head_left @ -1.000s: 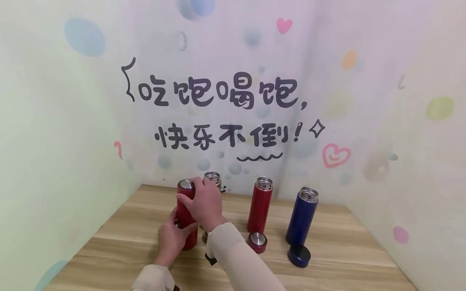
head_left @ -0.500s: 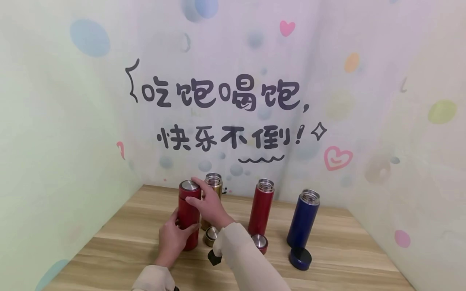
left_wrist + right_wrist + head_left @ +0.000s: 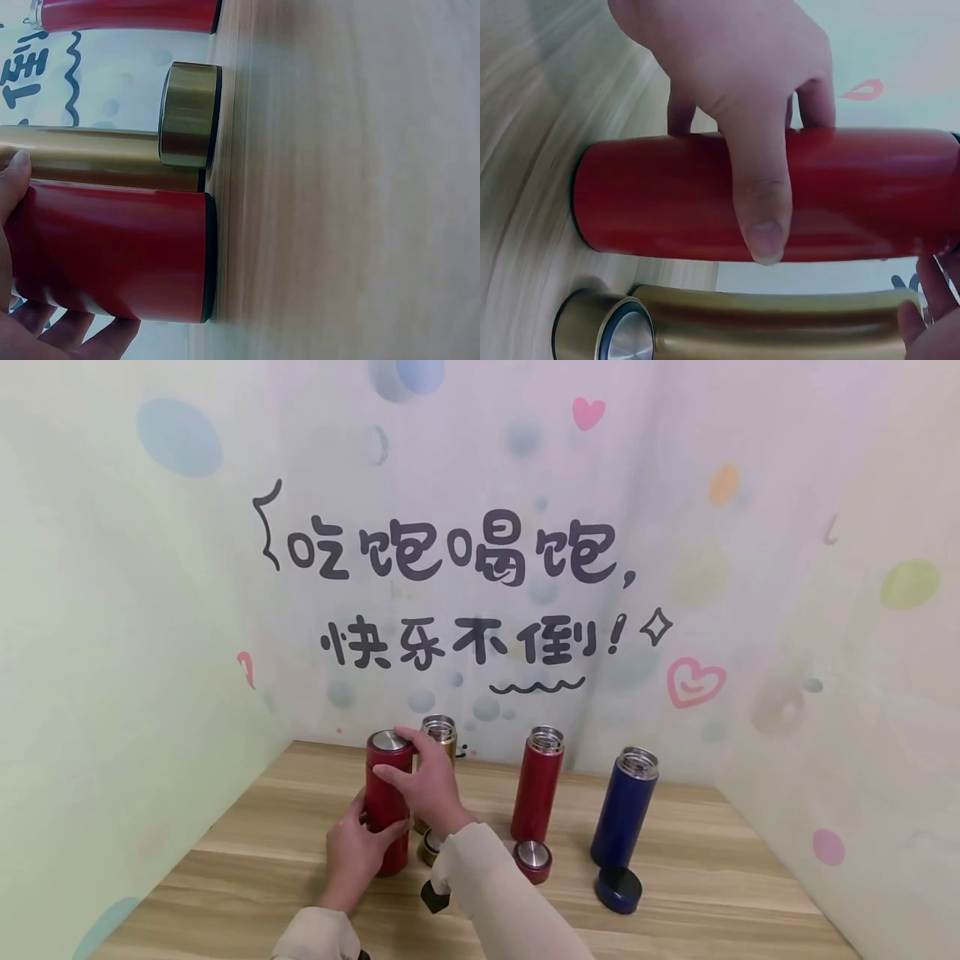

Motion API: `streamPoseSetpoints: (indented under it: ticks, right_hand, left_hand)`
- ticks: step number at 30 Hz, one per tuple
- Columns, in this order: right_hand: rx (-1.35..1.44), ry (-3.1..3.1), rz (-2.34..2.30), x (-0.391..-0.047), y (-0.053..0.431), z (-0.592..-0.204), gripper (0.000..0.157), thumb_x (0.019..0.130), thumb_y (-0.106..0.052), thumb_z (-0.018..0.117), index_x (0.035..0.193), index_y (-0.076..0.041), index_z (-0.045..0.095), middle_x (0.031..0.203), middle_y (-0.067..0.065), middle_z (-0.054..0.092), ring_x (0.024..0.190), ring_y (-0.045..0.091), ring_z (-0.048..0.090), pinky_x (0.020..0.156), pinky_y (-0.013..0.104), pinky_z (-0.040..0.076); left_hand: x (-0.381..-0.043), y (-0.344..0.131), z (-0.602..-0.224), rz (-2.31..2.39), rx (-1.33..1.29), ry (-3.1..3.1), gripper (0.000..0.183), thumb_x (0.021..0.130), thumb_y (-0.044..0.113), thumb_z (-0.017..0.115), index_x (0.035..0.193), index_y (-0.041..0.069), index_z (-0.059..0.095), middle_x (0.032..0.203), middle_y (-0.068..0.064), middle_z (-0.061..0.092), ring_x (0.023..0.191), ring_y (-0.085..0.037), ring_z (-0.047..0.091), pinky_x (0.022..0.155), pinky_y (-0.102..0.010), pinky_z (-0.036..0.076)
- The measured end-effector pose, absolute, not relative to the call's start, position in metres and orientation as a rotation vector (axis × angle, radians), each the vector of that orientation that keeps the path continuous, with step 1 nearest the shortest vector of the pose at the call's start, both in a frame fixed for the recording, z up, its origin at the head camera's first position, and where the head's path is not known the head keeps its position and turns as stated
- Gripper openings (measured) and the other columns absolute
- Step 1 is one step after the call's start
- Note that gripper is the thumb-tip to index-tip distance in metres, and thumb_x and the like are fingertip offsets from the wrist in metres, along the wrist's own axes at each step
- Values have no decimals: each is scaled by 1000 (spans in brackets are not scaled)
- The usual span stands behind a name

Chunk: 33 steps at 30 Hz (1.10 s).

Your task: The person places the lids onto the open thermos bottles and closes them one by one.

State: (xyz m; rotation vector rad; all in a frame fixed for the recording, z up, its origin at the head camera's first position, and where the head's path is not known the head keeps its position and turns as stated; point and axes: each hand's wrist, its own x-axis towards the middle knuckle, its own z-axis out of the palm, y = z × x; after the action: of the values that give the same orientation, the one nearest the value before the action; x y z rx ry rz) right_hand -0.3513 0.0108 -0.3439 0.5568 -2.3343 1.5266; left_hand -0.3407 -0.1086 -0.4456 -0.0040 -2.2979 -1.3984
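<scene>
A red thermos (image 3: 386,802) with a silver-topped lid (image 3: 389,741) stands upright on the left part of the table. My left hand (image 3: 356,852) grips its lower body; in the right wrist view the thumb (image 3: 761,187) of that hand lies across the red wall. Up at the lid, my right hand (image 3: 433,783) holds the rim between thumb and fingers. Just behind and right of this thermos is a gold thermos (image 3: 82,154) without a lid, partly hidden by the right hand in the head view. Its gold lid (image 3: 189,114) sits on the table in front of it.
Farther right stand a lidless red thermos (image 3: 537,793) and a lidless blue thermos (image 3: 624,814). In front of them lie a red lid (image 3: 532,862) and a blue lid (image 3: 618,890). A printed wall (image 3: 480,468) rises behind the wooden table (image 3: 247,860).
My right hand has turned around the lid and its knuckles have shifted right, baring more of the lid top and the gold thermos. The left hand keeps its grip, and the red thermos stays in place.
</scene>
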Motion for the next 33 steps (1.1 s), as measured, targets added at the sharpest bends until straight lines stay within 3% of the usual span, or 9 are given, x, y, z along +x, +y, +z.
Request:
streamPoseSetpoints:
  ticks: [4, 8, 12, 16, 22, 33]
  right_hand:
    - [515, -2334, 1345, -352, 6, -345, 58, 81, -31, 81, 131, -20, 56, 120, -7, 57, 108, 10, 50, 88, 31, 51]
    - [456, -2349, 1204, -352, 3, -347, 60, 79, -37, 81, 129, -19, 54, 118, -5, 56, 107, 11, 50, 83, 28, 52]
    - [474, -2369, 1161, -350, 3, -349, 63, 83, -38, 77, 136, -19, 47, 122, -2, 53, 110, 13, 48, 85, 32, 53]
    - [613, -2352, 1421, -350, 7, -353, 59, 92, -34, 68, 144, -26, 40, 133, -2, 50, 119, 16, 47, 95, 40, 48]
    - [682, -2272, 1778, -352, 16, -354, 52, 96, -28, 62, 144, -33, 44, 139, -1, 50, 126, 26, 45, 100, 53, 42]
    - [585, -2277, 1670, -354, 16, -352, 54, 87, -33, 74, 138, -30, 54, 124, -5, 59, 114, 17, 51, 94, 45, 47]
  left_hand:
    - [-340, -109, -446, -1405, 2, -2306, 81, 78, 35, 82, 142, 4, 44, 125, -25, 60, 110, -39, 60, 93, -54, 48]
    - [-341, -108, -446, -1406, 5, -2317, 83, 77, 41, 82, 142, 6, 44, 126, -24, 60, 111, -38, 59, 94, -54, 47]
    - [-340, -106, -446, -1384, 0, -2313, 83, 77, 40, 82, 142, 6, 45, 124, -23, 61, 110, -37, 60, 94, -53, 48]
    - [-339, -107, -445, -1361, 5, -2299, 81, 77, 36, 83, 142, 4, 45, 122, -25, 62, 107, -38, 62, 92, -53, 49]
    - [-340, -107, -444, -1359, 4, -2301, 78, 77, 31, 83, 141, 2, 46, 120, -27, 62, 106, -39, 63, 90, -54, 49]
    - [-340, -107, -445, -1359, 17, -2310, 78, 78, 30, 83, 141, 3, 46, 121, -27, 62, 106, -40, 62, 91, -54, 49]
